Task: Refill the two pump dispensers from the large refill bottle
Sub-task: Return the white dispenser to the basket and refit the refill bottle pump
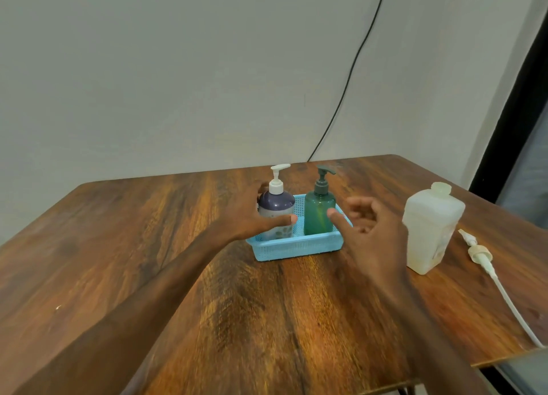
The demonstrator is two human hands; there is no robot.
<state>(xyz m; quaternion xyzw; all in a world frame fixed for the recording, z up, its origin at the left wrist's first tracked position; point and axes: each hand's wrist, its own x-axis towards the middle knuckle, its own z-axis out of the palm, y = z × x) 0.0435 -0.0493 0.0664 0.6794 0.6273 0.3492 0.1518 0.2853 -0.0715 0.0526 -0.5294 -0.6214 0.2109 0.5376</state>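
Note:
Two pump dispensers stand upright in a light blue basket [299, 248] at the table's middle: a purple one with a white pump [277, 206] on the left and a green one with a dark pump [319, 213] on the right. My left hand [249, 216] wraps around the purple dispenser, thumb across its front. My right hand [370, 228] hovers open just right of the green dispenser, thumb close to its side. The large translucent white refill bottle [430, 228] stands uncapped to the right.
A detached white pump with a long tube [486, 264] lies on the wooden table [148, 246] right of the refill bottle, near the table's right edge. A black cable [353, 68] runs down the wall behind.

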